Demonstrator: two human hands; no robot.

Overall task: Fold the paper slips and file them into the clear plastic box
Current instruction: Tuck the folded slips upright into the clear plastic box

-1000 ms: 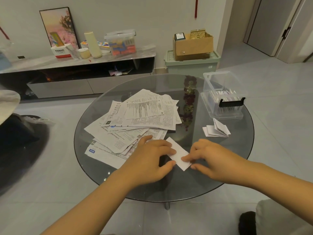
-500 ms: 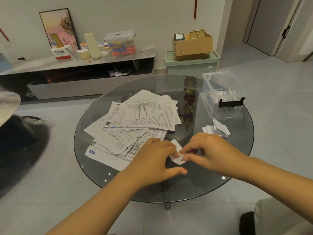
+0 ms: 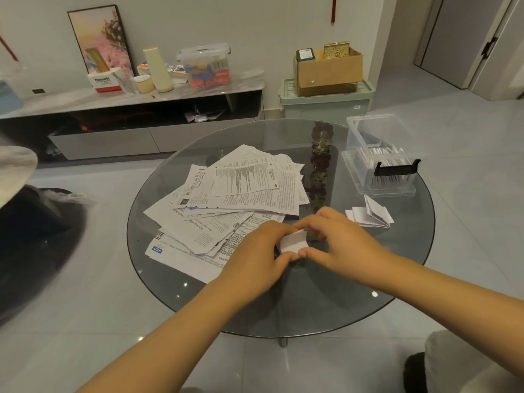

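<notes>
A small white folded slip (image 3: pixel 294 242) sits between my two hands just above the round glass table (image 3: pixel 340 302). My left hand (image 3: pixel 258 256) pinches its left side and my right hand (image 3: pixel 340 242) pinches its right side, thumbs along the near edge. A loose heap of printed paper slips (image 3: pixel 235 199) lies on the table's left half. The clear plastic box (image 3: pixel 381 154) with a black clip stands at the right rim, holding several folded slips upright. A few folded slips (image 3: pixel 371 215) lie on the glass in front of the box.
Behind the table runs a low TV console (image 3: pixel 136 109) carrying a framed picture, bottles and a lidded container. A green storage bin (image 3: pixel 326 100) with a cardboard box on top stands by the wall. A dark chair (image 3: pixel 34 236) sits at the left.
The slip lay flat and long under my fingers a second ago; both hands have since drawn together and folded it into a smaller piece, lifted slightly and moved further onto the table.
</notes>
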